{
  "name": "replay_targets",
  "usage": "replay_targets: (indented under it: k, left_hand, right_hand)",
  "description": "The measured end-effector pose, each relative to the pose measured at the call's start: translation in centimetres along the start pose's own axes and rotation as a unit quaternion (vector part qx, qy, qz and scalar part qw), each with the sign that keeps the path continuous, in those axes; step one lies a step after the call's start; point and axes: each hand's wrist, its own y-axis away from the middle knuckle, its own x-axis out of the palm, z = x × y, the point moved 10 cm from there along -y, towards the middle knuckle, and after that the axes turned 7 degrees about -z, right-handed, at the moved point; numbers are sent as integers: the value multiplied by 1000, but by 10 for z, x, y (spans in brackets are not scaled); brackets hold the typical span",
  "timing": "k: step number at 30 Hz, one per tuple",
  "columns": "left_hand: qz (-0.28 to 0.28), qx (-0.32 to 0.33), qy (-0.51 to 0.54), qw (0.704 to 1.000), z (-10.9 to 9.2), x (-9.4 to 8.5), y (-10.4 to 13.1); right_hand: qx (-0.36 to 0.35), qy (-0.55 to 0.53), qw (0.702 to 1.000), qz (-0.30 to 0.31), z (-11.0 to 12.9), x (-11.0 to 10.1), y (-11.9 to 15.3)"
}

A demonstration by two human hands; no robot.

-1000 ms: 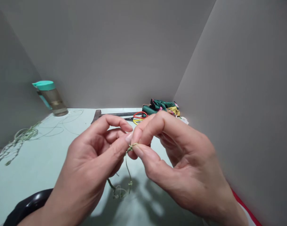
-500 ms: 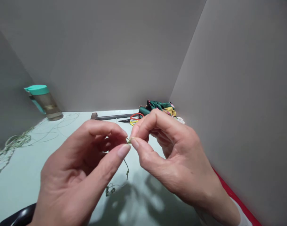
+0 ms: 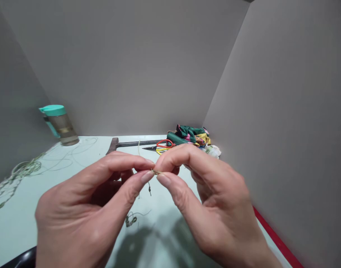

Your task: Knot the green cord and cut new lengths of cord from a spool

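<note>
Between my two hands runs a thin green cord (image 3: 154, 171), pinched at both sides so that only a short piece shows. My left hand (image 3: 103, 201) is closed on it with thumb and index fingertip. My right hand (image 3: 206, 197) grips the same cord between thumb and index finger, its other fingers curled behind. A knotted tail of cord (image 3: 149, 188) dangles below the fingertips. Lower down on the table lies a small knotted loop of cord (image 3: 130, 219), partly beside my left hand. Most of the held piece is hidden by my fingers.
On the pale table (image 3: 22, 227) stand a bottle with a turquoise lid (image 3: 64, 126) and, nearer, a bundle of green cords (image 3: 21, 173). Behind my hands lie a hammer (image 3: 114, 144), scissors with red and yellow handles (image 3: 160, 146) and a heap of colourful fabric (image 3: 189, 134). Grey walls enclose the table.
My fingertips have drawn slightly apart, with the cord stretched straighter between them. My right thumb has shifted lower. The view has tilted slightly, showing more of the hammer and scissors.
</note>
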Motion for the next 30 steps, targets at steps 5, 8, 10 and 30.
replay_targets:
  k: [5,8,10,30]
  left_hand:
    - [-40,110,-102,988,-24,-3,5]
    - [-33,85,-79,993,-20,-2,3]
    - [9,40,-29,999,-11,4,-1]
    - [222,-215,210,928,17,44,5]
  right_hand:
    - [-81,64,994,-28,13,0,7]
    - [-104,64,992,-35,18,0,8]
    - [-92,44,994,-43,15,-4,6]
    - [107,-235,966,19,-25,3,-12]
